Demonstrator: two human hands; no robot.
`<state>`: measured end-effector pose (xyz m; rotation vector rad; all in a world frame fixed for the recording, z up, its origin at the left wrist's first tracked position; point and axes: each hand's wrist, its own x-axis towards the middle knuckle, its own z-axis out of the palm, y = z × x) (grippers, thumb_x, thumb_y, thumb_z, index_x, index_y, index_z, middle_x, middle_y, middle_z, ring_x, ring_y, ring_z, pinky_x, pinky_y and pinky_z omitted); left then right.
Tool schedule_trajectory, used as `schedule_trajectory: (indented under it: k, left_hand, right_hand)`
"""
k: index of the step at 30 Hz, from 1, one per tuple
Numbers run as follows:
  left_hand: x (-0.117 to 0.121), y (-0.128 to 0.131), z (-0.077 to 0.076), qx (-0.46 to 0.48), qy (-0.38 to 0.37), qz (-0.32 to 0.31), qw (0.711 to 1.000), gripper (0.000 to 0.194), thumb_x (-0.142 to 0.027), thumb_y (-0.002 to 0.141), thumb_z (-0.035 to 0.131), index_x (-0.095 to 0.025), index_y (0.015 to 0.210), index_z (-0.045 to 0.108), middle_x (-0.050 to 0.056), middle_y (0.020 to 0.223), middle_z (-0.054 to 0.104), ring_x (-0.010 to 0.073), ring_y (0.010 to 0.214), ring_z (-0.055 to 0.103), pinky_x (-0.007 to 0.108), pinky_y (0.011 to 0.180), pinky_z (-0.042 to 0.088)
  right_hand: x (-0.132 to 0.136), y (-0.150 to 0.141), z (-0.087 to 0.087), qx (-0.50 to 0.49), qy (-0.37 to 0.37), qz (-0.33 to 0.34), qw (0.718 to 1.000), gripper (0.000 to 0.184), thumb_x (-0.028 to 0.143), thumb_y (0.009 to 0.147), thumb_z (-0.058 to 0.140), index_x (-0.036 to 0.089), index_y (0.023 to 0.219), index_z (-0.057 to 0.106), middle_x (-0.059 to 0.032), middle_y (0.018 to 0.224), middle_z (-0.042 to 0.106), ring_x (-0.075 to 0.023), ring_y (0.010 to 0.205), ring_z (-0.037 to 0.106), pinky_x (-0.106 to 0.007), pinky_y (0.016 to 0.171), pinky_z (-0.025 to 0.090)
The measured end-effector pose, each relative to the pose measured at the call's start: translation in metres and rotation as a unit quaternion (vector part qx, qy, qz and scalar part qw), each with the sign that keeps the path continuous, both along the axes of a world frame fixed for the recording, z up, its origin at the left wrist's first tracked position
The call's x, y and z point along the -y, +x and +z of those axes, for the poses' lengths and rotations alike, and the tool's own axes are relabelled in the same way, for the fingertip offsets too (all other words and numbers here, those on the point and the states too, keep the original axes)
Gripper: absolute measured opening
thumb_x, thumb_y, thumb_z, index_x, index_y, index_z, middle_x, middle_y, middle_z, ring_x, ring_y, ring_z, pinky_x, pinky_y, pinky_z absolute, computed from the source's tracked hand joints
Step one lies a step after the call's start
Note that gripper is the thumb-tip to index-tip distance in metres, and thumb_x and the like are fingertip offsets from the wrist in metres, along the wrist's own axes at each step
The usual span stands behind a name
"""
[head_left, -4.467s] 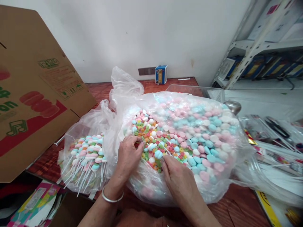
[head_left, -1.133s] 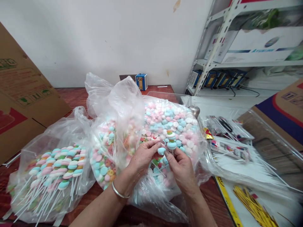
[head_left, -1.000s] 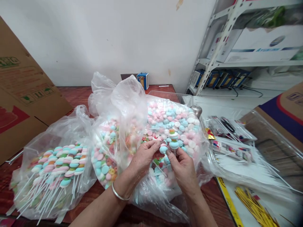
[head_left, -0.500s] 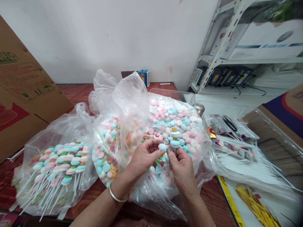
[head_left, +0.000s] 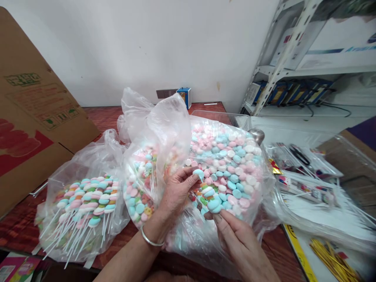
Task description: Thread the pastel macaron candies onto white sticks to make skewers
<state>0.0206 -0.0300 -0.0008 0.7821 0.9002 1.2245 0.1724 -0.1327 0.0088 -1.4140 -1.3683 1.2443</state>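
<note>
A big clear plastic bag full of loose pink, blue and white candy discs and coloured rings lies on the red wooden table. My left hand pinches a blue candy disc over the bag's opening. My right hand, lower and nearer me, grips a candy skewer stacked with blue, white and coloured pieces, tilted up and to the left. To the left, a second bag holds finished candy skewers on white sticks.
A large cardboard box leans at the left. Clear packs of white sticks and gold twist ties lie at the right, before a metal shelf. A small blue box stands by the wall.
My hands have come apart: the right one dropped toward me with the skewer, which now tilts, and the left keeps a blue disc raised. The view shifted right slightly.
</note>
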Motion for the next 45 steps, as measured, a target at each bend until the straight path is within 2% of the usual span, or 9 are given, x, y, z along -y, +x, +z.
schedule_trajectory:
  k: [6,15,21,27,31,35,37,40,45]
  left_hand:
    - [0.003,0.001,0.001,-0.004,0.002,0.002,1.000,0.038,-0.036,0.063,0.091,-0.017,0.094,0.078,0.005,0.088,0.075,0.0129,0.070,0.067,0.026,0.067,0.057]
    - [0.003,-0.001,-0.009,-0.088,0.084,-0.002,0.993,0.026,-0.029,0.074,0.084,-0.021,0.098,0.079,0.005,0.096,0.077,0.0169,0.086,0.070,0.027,0.077,0.056]
    - [0.006,0.002,-0.004,-0.108,0.083,0.004,0.991,0.025,-0.031,0.076,0.082,-0.022,0.099,0.080,0.006,0.101,0.078,0.0189,0.091,0.070,0.029,0.079,0.056]
    - [0.010,0.002,-0.011,-0.118,0.088,0.023,0.989,0.022,-0.030,0.078,0.080,-0.023,0.099,0.080,0.005,0.101,0.078,0.0191,0.091,0.070,0.029,0.078,0.056]
    - [0.014,0.002,-0.010,-0.075,0.081,0.023,0.994,0.028,-0.034,0.080,0.078,-0.021,0.105,0.077,0.005,0.094,0.077,0.0176,0.084,0.070,0.030,0.077,0.056]
    - [0.016,0.006,0.011,0.103,0.045,0.026,0.993,0.029,-0.044,0.083,0.074,-0.019,0.096,0.068,0.002,0.085,0.071,0.0169,0.075,0.069,0.031,0.071,0.057]
    - [0.015,0.010,0.023,0.130,0.026,0.058,0.989,0.029,-0.045,0.083,0.074,-0.018,0.084,0.062,-0.001,0.074,0.064,0.0144,0.067,0.067,0.028,0.066,0.056]
    - [0.016,0.017,0.035,0.144,-0.004,0.060,0.988,0.031,-0.045,0.083,0.074,-0.017,0.085,0.061,-0.004,0.065,0.055,0.0114,0.058,0.060,0.024,0.058,0.054]
    - [0.028,0.030,0.033,0.175,-0.057,0.043,0.982,0.042,-0.056,0.081,0.071,-0.018,0.083,0.054,-0.006,0.061,0.049,0.0079,0.050,0.052,0.019,0.051,0.049]
  right_hand:
    - [0.002,0.000,-0.011,-0.098,-0.082,0.013,0.992,0.051,0.066,0.091,0.051,0.019,0.093,0.071,0.0083,0.051,0.027,-0.0097,0.044,0.022,-0.022,0.039,0.016]
    - [0.004,-0.008,-0.011,-0.222,-0.165,-0.004,0.961,0.052,0.067,0.088,0.056,0.016,0.099,0.066,0.0119,0.045,0.033,-0.0063,0.037,0.021,-0.019,0.035,0.019]
    - [0.003,-0.019,-0.008,-0.234,-0.144,-0.017,0.961,0.049,0.063,0.091,0.053,0.016,0.098,0.062,0.0125,0.045,0.035,-0.0058,0.036,0.024,-0.019,0.037,0.022]
    - [-0.004,-0.028,-0.013,-0.240,-0.124,-0.033,0.962,0.042,0.059,0.095,0.050,0.018,0.095,0.057,0.0134,0.046,0.032,-0.0065,0.038,0.021,-0.019,0.037,0.020]
    - [-0.011,-0.034,-0.017,-0.157,-0.043,-0.056,0.985,0.038,0.055,0.097,0.046,0.021,0.082,0.053,0.0100,0.052,0.036,-0.0085,0.045,0.031,-0.020,0.044,0.029]
    - [-0.012,-0.037,-0.020,0.037,0.108,-0.081,0.990,0.034,0.044,0.100,0.042,0.021,0.078,0.055,0.0013,0.065,0.057,-0.0141,0.062,0.053,-0.023,0.058,0.041]
    - [-0.010,-0.039,-0.027,0.118,0.160,-0.065,0.978,0.034,0.038,0.102,0.038,0.022,0.077,0.056,-0.0003,0.067,0.062,-0.0153,0.063,0.058,-0.024,0.059,0.041]
    - [-0.007,-0.044,-0.044,0.222,0.248,-0.087,0.939,0.035,0.033,0.105,0.034,0.022,0.080,0.057,0.0000,0.061,0.061,-0.0158,0.057,0.059,-0.024,0.055,0.038]
    - [-0.005,-0.051,-0.053,0.378,0.385,-0.153,0.828,0.034,0.022,0.107,0.030,0.019,0.084,0.056,0.0003,0.055,0.058,-0.0150,0.045,0.057,-0.027,0.050,0.033]
